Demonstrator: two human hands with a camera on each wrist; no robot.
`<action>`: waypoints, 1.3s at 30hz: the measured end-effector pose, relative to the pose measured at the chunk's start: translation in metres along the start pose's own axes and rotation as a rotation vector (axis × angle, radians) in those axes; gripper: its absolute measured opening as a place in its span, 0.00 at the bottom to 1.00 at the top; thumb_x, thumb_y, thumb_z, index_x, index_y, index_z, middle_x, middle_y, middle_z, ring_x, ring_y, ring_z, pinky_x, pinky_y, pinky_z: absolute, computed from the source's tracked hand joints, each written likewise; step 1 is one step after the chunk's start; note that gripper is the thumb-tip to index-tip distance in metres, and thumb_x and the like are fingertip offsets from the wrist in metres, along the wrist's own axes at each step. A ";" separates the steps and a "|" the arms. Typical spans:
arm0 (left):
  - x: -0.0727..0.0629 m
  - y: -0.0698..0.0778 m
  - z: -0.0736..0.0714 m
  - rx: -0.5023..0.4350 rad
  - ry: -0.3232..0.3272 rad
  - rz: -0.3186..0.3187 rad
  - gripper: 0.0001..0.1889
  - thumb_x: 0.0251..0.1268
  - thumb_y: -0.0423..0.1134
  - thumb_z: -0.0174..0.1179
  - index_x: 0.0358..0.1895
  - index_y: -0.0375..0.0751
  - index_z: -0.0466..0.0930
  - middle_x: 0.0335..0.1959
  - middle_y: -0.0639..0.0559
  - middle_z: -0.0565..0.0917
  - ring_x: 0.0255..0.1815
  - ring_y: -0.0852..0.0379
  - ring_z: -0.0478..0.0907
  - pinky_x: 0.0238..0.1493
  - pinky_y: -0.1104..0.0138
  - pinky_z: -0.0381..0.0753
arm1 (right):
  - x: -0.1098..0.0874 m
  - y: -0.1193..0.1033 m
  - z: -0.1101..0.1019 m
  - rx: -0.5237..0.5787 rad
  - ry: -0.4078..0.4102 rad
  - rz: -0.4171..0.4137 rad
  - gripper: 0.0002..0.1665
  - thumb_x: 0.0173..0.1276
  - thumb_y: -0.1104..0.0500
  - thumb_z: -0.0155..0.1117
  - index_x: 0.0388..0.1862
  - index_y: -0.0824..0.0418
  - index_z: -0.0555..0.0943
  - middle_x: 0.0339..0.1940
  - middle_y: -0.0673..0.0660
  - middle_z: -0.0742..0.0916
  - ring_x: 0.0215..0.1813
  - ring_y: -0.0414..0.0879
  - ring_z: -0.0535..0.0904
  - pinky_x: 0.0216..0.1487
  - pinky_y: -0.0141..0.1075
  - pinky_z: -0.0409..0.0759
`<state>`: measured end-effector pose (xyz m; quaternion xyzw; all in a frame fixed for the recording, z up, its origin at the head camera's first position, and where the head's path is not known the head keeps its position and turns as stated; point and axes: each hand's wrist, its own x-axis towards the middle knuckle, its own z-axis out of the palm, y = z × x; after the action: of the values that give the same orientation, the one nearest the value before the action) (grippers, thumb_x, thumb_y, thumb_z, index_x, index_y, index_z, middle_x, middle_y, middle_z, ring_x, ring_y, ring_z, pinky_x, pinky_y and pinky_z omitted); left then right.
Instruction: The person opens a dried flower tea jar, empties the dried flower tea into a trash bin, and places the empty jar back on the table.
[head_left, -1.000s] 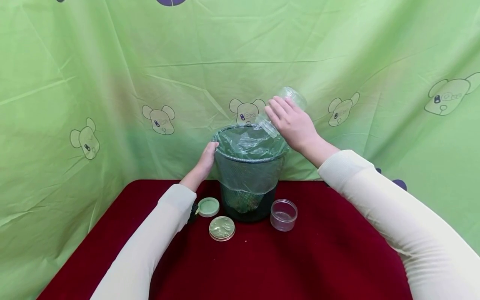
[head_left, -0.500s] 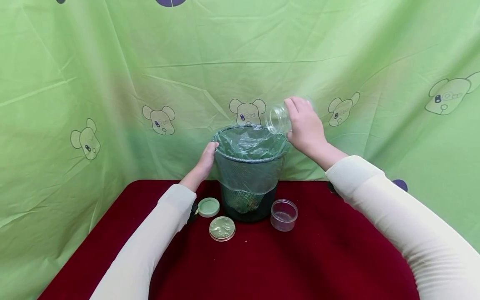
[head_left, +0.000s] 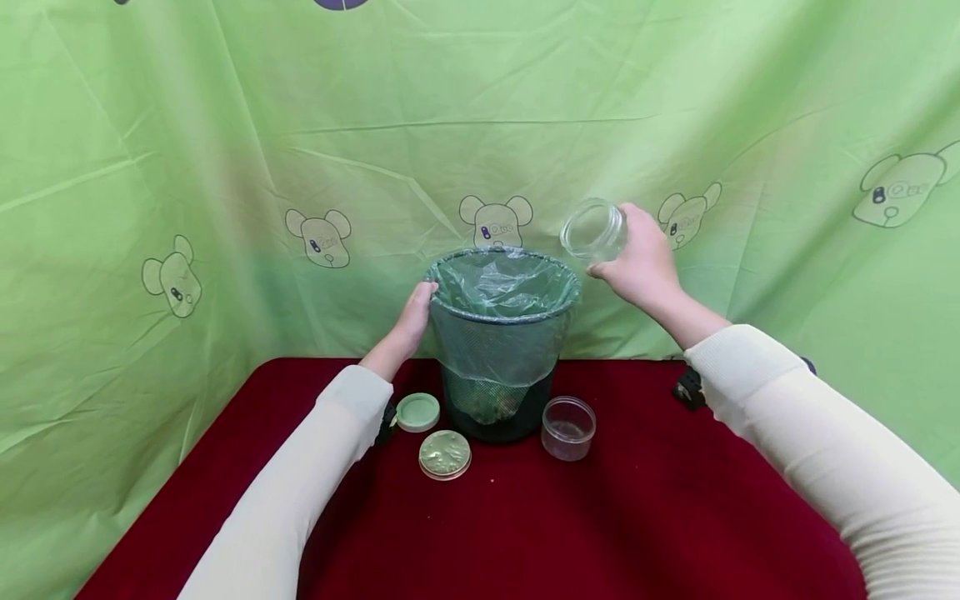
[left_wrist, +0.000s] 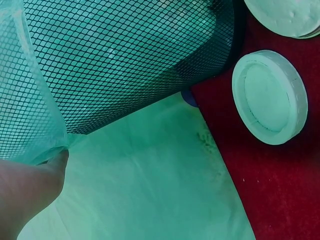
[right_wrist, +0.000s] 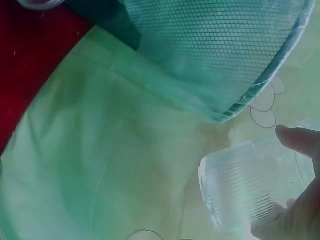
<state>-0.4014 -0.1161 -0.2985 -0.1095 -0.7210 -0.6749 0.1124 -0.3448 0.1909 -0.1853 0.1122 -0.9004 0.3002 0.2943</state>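
Observation:
My right hand (head_left: pixel 645 258) grips a clear plastic jar (head_left: pixel 591 232) to the right of the bin's rim and above it, its mouth turned toward the head camera. Nothing shows inside the jar. In the right wrist view the ribbed jar (right_wrist: pixel 237 187) lies sideways between thumb and fingers. My left hand (head_left: pixel 415 315) holds the left rim of a dark mesh wastebasket (head_left: pixel 517 427), thumb over the edge. A thin translucent bag (head_left: pixel 501 292) lines the basket and folds down outside it. Some contents show blurred through the mesh near the bottom.
A pale green lid (head_left: pixel 417 412) and a gold-coloured lid (head_left: pixel 445 455) lie before the basket's left side. A short clear tub (head_left: pixel 567 429) stands at its right, all on a red-covered table (head_left: pixel 570 533). A green curtain (head_left: pixel 405 108) hangs behind.
My right hand has moved right, away from above the basket, and turned the jar from mouth-down to mouth facing the head camera. The left hand has stayed on the rim.

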 end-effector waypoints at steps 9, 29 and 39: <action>0.001 0.000 0.000 -0.006 -0.001 -0.010 0.17 0.68 0.43 0.38 0.47 0.31 0.66 0.60 0.37 0.67 0.62 0.48 0.60 0.69 0.55 0.53 | -0.020 0.017 -0.008 0.153 -0.035 0.178 0.48 0.49 0.59 0.79 0.67 0.67 0.66 0.58 0.66 0.76 0.58 0.60 0.69 0.59 0.55 0.67; 0.001 -0.001 -0.001 -0.016 -0.006 -0.012 0.14 0.70 0.43 0.38 0.44 0.34 0.65 0.57 0.37 0.68 0.60 0.48 0.62 0.68 0.55 0.55 | -0.078 0.031 0.000 0.394 -0.242 0.304 0.45 0.58 0.54 0.75 0.68 0.69 0.64 0.61 0.66 0.76 0.62 0.56 0.71 0.56 0.38 0.71; 0.001 -0.001 0.000 -0.012 -0.004 -0.013 0.12 0.70 0.44 0.38 0.40 0.38 0.65 0.54 0.39 0.69 0.56 0.50 0.63 0.66 0.56 0.58 | -0.107 0.036 0.016 0.434 -0.280 0.287 0.45 0.57 0.54 0.75 0.68 0.70 0.65 0.61 0.68 0.76 0.62 0.58 0.71 0.59 0.46 0.69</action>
<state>-0.4023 -0.1166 -0.2994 -0.1070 -0.7179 -0.6796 0.1059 -0.2801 0.2125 -0.2765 0.0844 -0.8537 0.5057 0.0911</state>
